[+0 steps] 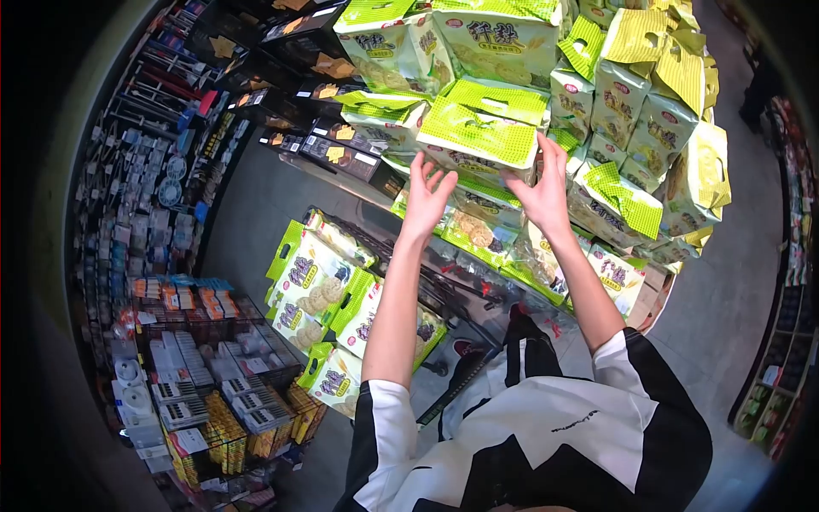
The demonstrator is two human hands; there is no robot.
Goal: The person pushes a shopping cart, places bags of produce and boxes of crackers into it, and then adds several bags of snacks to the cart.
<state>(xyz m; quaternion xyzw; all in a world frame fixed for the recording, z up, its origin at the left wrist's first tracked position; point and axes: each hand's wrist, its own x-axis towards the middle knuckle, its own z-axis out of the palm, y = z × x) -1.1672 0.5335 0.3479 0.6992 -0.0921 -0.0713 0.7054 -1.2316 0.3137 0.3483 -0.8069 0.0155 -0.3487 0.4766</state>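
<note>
A green-topped snack package [482, 132] lies on the stacked display, its printed side facing me. My left hand [429, 194] is at its lower left corner, fingers apart and thumb pointing inward. My right hand [543, 189] is at the right end of the same package, fingers spread, with the thumb near its lower edge. Whether either palm presses on the package is hard to tell. Similar green and white packages [499, 47] stand behind it, and more packages [610, 200] lie to the right of my right hand.
Left of my arms, a cart holds more packages [316, 282]. Dark boxes [354, 158] adjoin the display's left side. A wire rack [213, 427] with small goods stands at lower left. Shelves line the far left and far right [781, 341]. Grey floor [264, 192] shows between them.
</note>
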